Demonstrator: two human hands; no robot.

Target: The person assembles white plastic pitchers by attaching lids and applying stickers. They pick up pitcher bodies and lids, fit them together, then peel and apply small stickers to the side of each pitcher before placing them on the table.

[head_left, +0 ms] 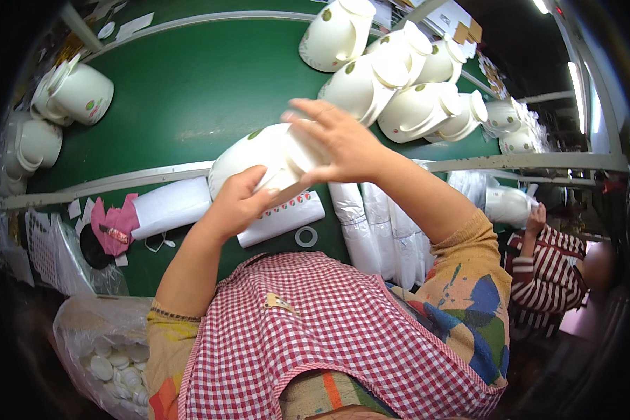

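Jug (241, 154) points narrow end rightward over the tabletop (189, 84), long axis sideways; left fingers (249, 180) grip it; right fingers (320, 112) spread.

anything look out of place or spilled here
I see nothing spilled or clearly damaged. Mildly untidy: the crumpled pink cloth, bunched up at the left end of the long white roll, which looks smooth by comparison.

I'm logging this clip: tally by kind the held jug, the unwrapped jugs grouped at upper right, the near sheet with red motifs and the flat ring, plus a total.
Held white jug: 1
Unwrapped white jugs at upper right: 6
White sheet with red motifs: 1
Flat ring: 1
Total: 9
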